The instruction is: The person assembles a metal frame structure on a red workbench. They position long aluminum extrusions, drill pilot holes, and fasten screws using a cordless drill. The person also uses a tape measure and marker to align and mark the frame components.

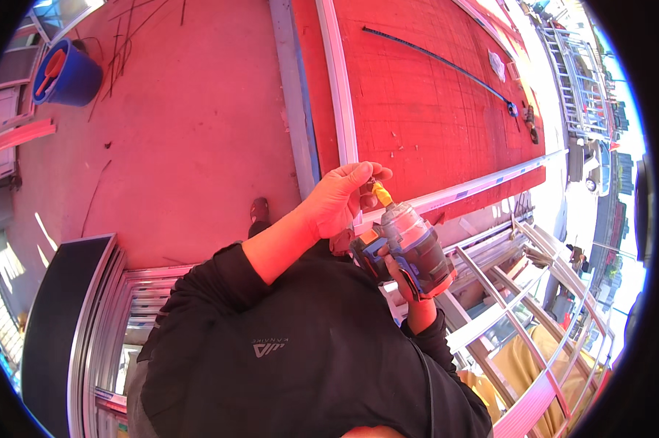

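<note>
My right hand [401,277] grips a cordless drill driver [415,244], dark with a grey front and blue and orange parts. Its yellow tip [382,194] points away from me, up toward my other hand. My left hand [338,197] is pinched closed right at that tip, over something small and dark that I cannot make out. Beneath and beyond the hands, two white metal profiles [336,80] meet in a corner on a red work surface [424,109]. The corner itself is partly hidden by my left hand and the driver.
A tape measure [512,109] lies on the red surface with its blade drawn out. At the far left stands a blue bucket [88,77]. Stacked metal frames [103,314] lean at the lower left. More frames and rails [504,292] lie to the right.
</note>
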The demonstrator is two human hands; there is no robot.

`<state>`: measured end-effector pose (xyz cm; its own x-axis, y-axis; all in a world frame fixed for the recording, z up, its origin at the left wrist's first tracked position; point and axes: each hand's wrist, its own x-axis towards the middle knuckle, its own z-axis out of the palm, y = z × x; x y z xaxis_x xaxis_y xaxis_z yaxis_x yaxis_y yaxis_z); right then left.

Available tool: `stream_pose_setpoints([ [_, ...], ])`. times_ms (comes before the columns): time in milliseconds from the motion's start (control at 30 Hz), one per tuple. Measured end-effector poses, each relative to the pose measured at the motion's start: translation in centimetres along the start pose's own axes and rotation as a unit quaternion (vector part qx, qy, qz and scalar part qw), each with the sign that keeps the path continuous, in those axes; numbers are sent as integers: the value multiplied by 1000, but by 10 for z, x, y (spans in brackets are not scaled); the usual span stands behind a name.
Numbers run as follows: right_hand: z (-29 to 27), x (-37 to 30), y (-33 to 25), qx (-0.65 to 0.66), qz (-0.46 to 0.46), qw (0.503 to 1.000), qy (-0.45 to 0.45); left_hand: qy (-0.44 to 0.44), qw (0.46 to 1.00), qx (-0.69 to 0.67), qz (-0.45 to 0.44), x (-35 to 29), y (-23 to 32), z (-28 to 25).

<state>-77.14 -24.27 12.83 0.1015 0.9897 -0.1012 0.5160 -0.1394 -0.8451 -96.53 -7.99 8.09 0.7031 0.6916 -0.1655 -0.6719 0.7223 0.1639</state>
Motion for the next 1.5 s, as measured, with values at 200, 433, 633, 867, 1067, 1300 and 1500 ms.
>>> stream_pose_setpoints([
  [200,-36,-49,19,-22,118,992,33,-28,685,722,94,15,-22,-63],
  [433,-26,-103,52,-329,88,936,-90,-196,356,908,105,34,-68,-124],
  [633,-5,-113,81,-392,95,909,-108,-211,333,910,125,44,-79,-141],
  [867,7,-104,110,-232,31,972,-4,-179,352,895,207,51,-93,-150],
  [1067,4,-107,126,-141,106,984,-8,-182,352,895,204,52,-95,-150],
  [1300,-1,-88,117,-235,91,965,-71,-190,348,891,221,52,-94,-149],
  [1500,-6,-77,84,-161,183,968,-65,-191,325,909,177,51,-96,-149],
])
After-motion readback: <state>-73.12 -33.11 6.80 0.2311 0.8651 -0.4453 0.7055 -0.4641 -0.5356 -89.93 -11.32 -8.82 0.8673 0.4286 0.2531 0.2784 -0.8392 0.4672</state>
